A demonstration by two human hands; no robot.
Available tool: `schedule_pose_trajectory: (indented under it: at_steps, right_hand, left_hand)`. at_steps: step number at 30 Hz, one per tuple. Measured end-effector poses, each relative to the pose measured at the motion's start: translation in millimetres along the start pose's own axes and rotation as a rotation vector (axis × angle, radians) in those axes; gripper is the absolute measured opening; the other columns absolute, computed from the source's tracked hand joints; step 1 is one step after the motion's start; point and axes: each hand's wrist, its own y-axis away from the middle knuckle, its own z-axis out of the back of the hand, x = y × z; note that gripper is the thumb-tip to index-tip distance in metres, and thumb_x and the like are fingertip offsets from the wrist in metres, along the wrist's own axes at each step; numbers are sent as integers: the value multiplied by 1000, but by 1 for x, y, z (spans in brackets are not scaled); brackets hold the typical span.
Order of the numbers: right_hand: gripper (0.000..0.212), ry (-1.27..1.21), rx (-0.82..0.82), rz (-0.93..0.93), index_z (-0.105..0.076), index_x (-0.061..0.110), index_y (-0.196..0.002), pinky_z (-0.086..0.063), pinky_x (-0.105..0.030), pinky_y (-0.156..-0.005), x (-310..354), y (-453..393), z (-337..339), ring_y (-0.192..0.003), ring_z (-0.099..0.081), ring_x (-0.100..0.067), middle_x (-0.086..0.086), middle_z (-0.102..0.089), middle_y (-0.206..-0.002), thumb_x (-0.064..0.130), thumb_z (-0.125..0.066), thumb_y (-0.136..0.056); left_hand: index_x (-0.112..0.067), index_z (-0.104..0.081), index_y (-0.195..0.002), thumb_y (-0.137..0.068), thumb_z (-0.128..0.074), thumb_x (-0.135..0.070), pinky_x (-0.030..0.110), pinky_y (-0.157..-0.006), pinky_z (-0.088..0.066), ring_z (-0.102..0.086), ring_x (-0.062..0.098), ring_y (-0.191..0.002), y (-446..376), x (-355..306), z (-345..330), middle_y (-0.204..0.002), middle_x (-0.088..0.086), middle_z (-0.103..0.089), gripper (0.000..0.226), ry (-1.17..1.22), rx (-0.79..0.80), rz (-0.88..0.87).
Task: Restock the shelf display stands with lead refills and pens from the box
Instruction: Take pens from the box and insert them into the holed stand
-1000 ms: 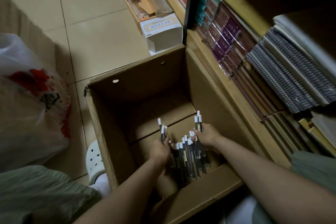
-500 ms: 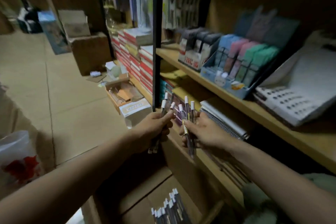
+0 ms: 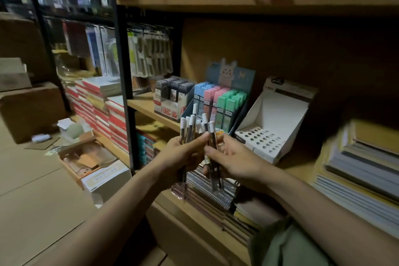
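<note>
Wooden shelving unit (image 3: 216, 1) with black metal upright fills the right two-thirds of the frame; top board in the upper right carries pink and blue packets, too dim to identify. Middle board (image 3: 142, 103), centre of frame, holds three containers. Largest: white cardboard display stand with a perforated base (image 3: 278, 119), centre right, tilted back, every visible hole vacant. Left of it and touching: blue cardboard display tray with a cartoon rabbit backing card (image 3: 232, 73), packed with upright pastel lead-refill cases (image 3: 218, 99) in blue, pink and green rows. Further left: white printed box of dark grey refill cases (image 3: 172, 95), full. Stacked notebooks with pale page edges (image 3: 362, 168) at right edge, blurred and cut off by the frame. Red-and-white book stacks (image 3: 97, 106) centre left, beyond the upright. Brown cardboard cartons (image 3: 28, 110) at left edge; open shallow carton of small tan items (image 3: 86, 160) on the tan tiled floor (image 3: 32, 201), lower left, contents unclear. Hanging blister packs (image 3: 149, 54) upper centre, unreadable. Spiral-bound pads (image 3: 213, 188) on the lowest board, partly covered by both forearms. In centre frame, in front of the pastel tray and just left of the white stand: left hand (image 3: 183, 155), fingers curled round a bundle of dark-barrelled pens with white caps (image 3: 192, 125), caps up. Right hand (image 3: 235, 160) pinches two or three of the same pens between thumb and forefinger, other fingers loosely spread. The hands meet at the bundle. Supply box not identifiable in frame.
</note>
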Motion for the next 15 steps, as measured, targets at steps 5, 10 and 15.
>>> schedule_pose_trajectory:
  at_steps: [5,10,15]
  right_hand:
    - [16,2,-64,16,-48,12,-113,-59,-31,-64,4,-1,17,-77,-73,-25,-17,-68,-100,23,-46,-101]
    - [23,577,-525,25,-50,24,-94,-57,-35,-67,18,-5,50,-75,-68,-15,0,-67,-90,36,-33,-105]
    - [36,1207,-678,-52,-50,12,-111,-47,-44,-79,-1,-27,52,-94,-56,-29,-8,-57,-106,36,-23,-104]
  left_hand:
    - [-11,-69,-84,-84,-67,-36,17,-41,-27,-31,8,-44,-14,-9,-6,-53,-3,-37,25,91,-33,14]
    - [-2,-59,-124,-98,-51,-29,14,-41,-27,-29,4,-47,-26,-20,1,-63,-9,-65,38,190,-24,44]
    - [1,-62,-115,-100,-50,-22,16,-41,-33,-42,4,-43,-32,-20,-8,-58,-12,-66,31,-46,-126,-2]
